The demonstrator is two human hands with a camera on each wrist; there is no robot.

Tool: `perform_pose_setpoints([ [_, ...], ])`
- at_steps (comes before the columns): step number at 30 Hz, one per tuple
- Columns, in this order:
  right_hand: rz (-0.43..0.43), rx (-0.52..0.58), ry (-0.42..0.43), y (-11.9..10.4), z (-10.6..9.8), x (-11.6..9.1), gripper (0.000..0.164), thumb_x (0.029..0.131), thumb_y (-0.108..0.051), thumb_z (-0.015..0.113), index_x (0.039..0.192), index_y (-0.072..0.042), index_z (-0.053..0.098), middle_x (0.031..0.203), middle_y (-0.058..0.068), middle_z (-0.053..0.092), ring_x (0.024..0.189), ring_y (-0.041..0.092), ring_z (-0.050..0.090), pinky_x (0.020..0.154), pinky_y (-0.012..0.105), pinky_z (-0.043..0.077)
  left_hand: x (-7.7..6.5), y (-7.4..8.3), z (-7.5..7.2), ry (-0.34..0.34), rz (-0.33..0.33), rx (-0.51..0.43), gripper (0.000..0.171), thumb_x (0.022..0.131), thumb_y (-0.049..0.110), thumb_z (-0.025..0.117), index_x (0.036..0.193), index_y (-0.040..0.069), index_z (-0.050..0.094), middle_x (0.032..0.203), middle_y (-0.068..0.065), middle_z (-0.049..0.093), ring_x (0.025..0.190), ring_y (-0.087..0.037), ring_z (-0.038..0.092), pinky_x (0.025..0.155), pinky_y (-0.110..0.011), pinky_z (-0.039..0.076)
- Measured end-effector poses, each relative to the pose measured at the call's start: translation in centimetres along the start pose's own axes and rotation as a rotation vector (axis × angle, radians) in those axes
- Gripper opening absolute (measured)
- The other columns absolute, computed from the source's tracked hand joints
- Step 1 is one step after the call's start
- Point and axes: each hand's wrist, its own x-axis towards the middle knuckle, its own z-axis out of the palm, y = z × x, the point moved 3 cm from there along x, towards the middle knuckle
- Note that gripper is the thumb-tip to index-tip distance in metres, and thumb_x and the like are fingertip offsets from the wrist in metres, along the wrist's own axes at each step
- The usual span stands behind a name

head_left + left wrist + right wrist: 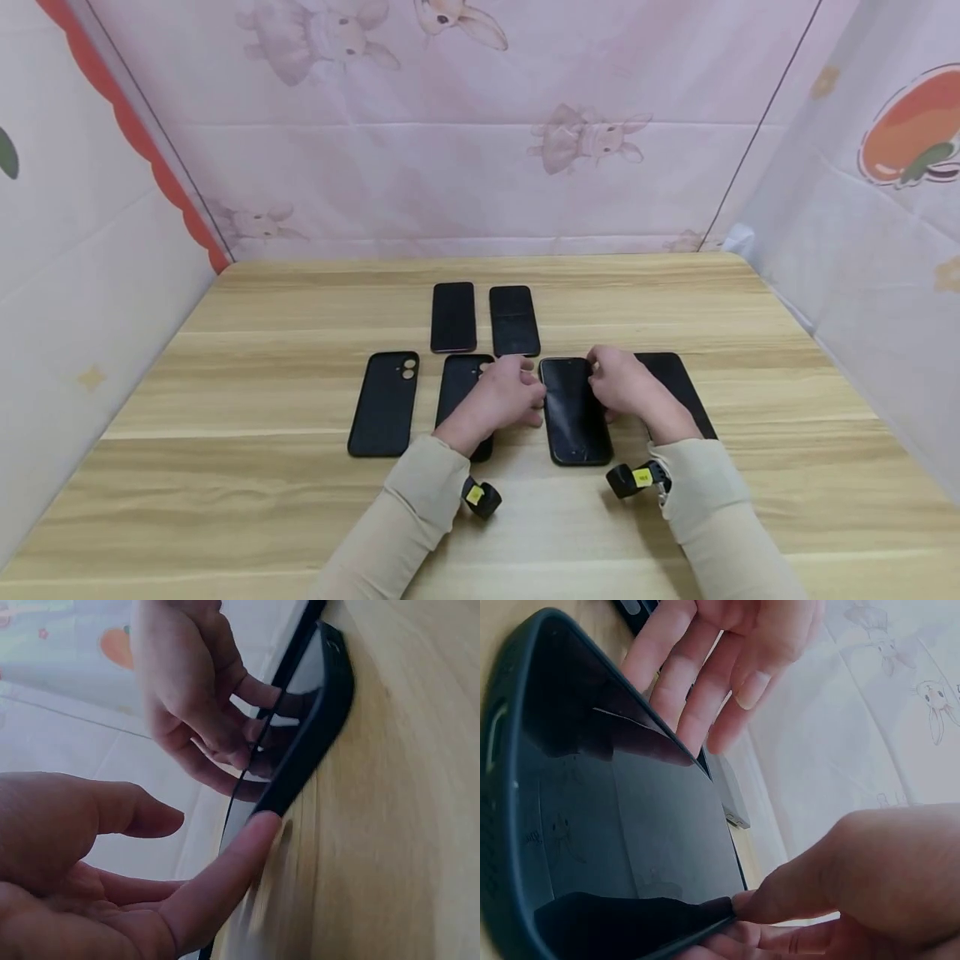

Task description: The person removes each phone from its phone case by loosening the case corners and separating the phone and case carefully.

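A phone in a black case (576, 412) lies screen up on the table between both hands. My left hand (507, 393) is at its left edge; in the left wrist view one fingertip (264, 825) touches the case's side while the thumb stays apart from it. My right hand (626, 383) pinches the opposite edge, its thumb (754, 904) on the rim and other fingers low along the side. Beneath my left forearm, an empty black phone case (459, 387) is partly hidden. A dark flat item (678, 387) lies partly behind my right hand.
Another empty black case (382, 404) with camera holes lies at the left. Two dark phones (453, 317), (514, 321) lie side by side farther back. Fabric walls (450, 183) stand behind and on both sides of the wooden table (247, 500).
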Motion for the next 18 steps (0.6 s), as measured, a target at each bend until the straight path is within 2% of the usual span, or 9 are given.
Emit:
perform_pose_setpoints([
  [6, 0.029, 0.039, -0.009, -0.05, 0.00, 0.01, 0.036, 0.100, -0.004, 0.048, 0.132, 0.012, 0.045, 0.086, 0.017, 0.062, 0.051, 0.016, 0.063, 0.052, 0.030, 0.056, -0.07, 0.00, 0.38, -0.010, 0.026, -0.095, 0.055, 0.093, 0.005, 0.061, 0.144, -0.002, 0.043, 0.132, -0.018, 0.058, 0.099, -0.024, 0.070, 0.076, -0.034, 0.061],
  [10, 0.045, 0.103, -0.022, -0.02, 0.02, 0.04, 0.036, 0.102, -0.017, 0.052, 0.127, 0.009, 0.048, 0.077, 0.013, 0.059, 0.052, 0.017, 0.063, 0.052, 0.031, 0.057, -0.07, 0.25, 0.55, -0.001, 0.039, -0.149, 0.060, 0.092, 0.003, 0.064, 0.147, -0.001, 0.040, 0.137, -0.017, 0.054, 0.112, -0.024, 0.063, 0.078, -0.036, 0.061],
  [12, 0.047, 0.123, -0.024, -0.03, 0.09, 0.07, 0.039, 0.102, -0.024, 0.054, 0.124, 0.008, 0.050, 0.074, 0.011, 0.059, 0.052, 0.017, 0.064, 0.052, 0.031, 0.057, -0.03, 0.25, 0.56, 0.006, 0.034, -0.152, 0.064, 0.091, 0.004, 0.066, 0.148, 0.000, 0.038, 0.139, -0.016, 0.053, 0.119, -0.025, 0.060, 0.086, -0.037, 0.059],
  [15, 0.042, 0.163, -0.033, -0.05, 0.22, 0.13, 0.042, 0.102, -0.029, 0.056, 0.120, 0.008, 0.051, 0.073, 0.010, 0.060, 0.052, 0.017, 0.065, 0.053, 0.032, 0.058, 0.14, 0.08, 0.55, 0.009, 0.028, -0.146, 0.068, 0.089, 0.004, 0.070, 0.149, -0.001, 0.037, 0.140, -0.016, 0.052, 0.124, -0.025, 0.057, 0.096, -0.039, 0.055],
  [18, 0.031, 0.217, -0.050, -0.03, 0.39, 0.27, 0.043, 0.101, -0.030, 0.056, 0.121, 0.008, 0.049, 0.073, 0.010, 0.061, 0.051, 0.017, 0.065, 0.054, 0.033, 0.058, 0.33, -0.13, 0.59, -0.005, 0.042, -0.165, 0.063, 0.087, 0.003, 0.071, 0.144, -0.002, 0.043, 0.135, -0.016, 0.058, 0.122, -0.025, 0.060, 0.098, -0.038, 0.053],
])
